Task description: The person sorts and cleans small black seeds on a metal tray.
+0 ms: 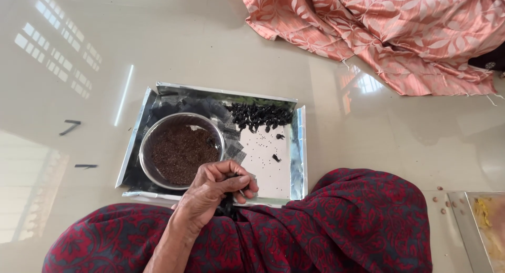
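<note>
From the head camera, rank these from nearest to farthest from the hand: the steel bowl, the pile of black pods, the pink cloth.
From the left hand:
1. Steel bowl, just beyond it, on the left.
2. Pile of black pods, at the tray's far edge.
3. Pink cloth, on the floor, far right.

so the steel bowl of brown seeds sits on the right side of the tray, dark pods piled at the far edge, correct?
Not quite. The head view shows the steel bowl of brown seeds on the left side of the tray, not the right. The dark pods are piled at the far edge, as you said.
</note>
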